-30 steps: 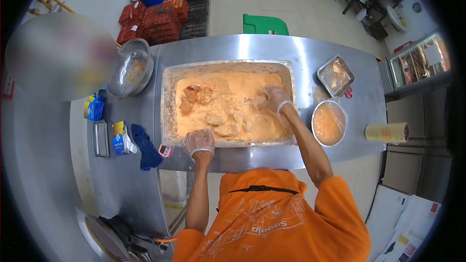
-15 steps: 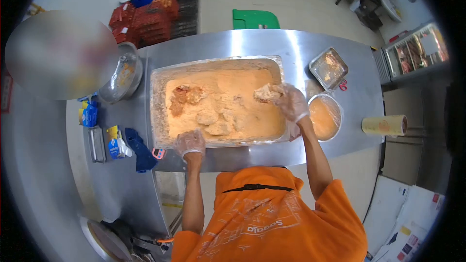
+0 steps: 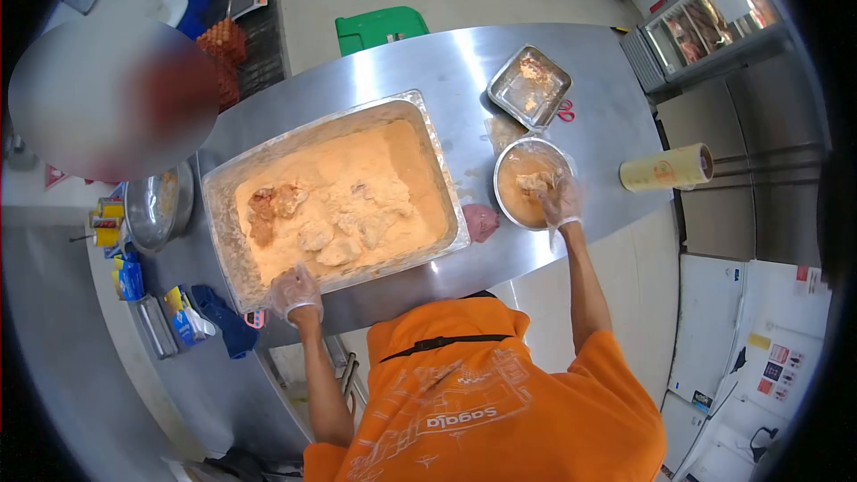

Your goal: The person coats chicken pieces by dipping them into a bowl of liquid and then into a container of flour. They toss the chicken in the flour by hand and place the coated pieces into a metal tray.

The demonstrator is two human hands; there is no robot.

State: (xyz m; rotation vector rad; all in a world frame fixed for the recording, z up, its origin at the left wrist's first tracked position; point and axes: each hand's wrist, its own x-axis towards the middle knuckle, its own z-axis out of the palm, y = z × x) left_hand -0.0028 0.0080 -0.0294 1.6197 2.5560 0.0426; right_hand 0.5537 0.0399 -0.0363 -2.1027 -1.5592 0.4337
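Two gloved hands work at a curved steel counter [image 3: 428, 62], one at each vessel. The left hand [image 3: 293, 294], in a clear glove, rests with fingers curled over the near rim of the big flour tray [image 3: 442, 180], at about seven o'clock of that tray; it grips the rim and nothing else. The right hand [image 3: 560, 199] is over the round bowl of orange batter [image 3: 509, 205], at three o'clock of the tray, its fingers closed around a floured piece of chicken [image 3: 534, 181] that sits at the batter's surface. In the tray, several coated pieces [image 3: 344, 230] lie clustered near the middle, with two darker, barely floured pieces [image 3: 272, 207] toward nine o'clock; the flour around the far and right walls is bare. A pink raw piece [image 3: 480, 221] lies on the steel in the narrow gap between tray and bowl, touching neither as far as can be seen. A smaller square pan [image 3: 528, 89] stands at twelve o'clock of the bowl, just beside it, with red scissors [image 3: 565, 111] at its right edge. A roll of film [image 3: 665, 168] lies at three o'clock of the bowl, near the counter's right end. Open steel runs along the far edge, behind tray and pan. At nine o'clock of the tray sit a metal mixing bowl [image 3: 156, 201], a blue cloth [image 3: 221, 317] and small packets [image 3: 183, 321] close to the near edge.
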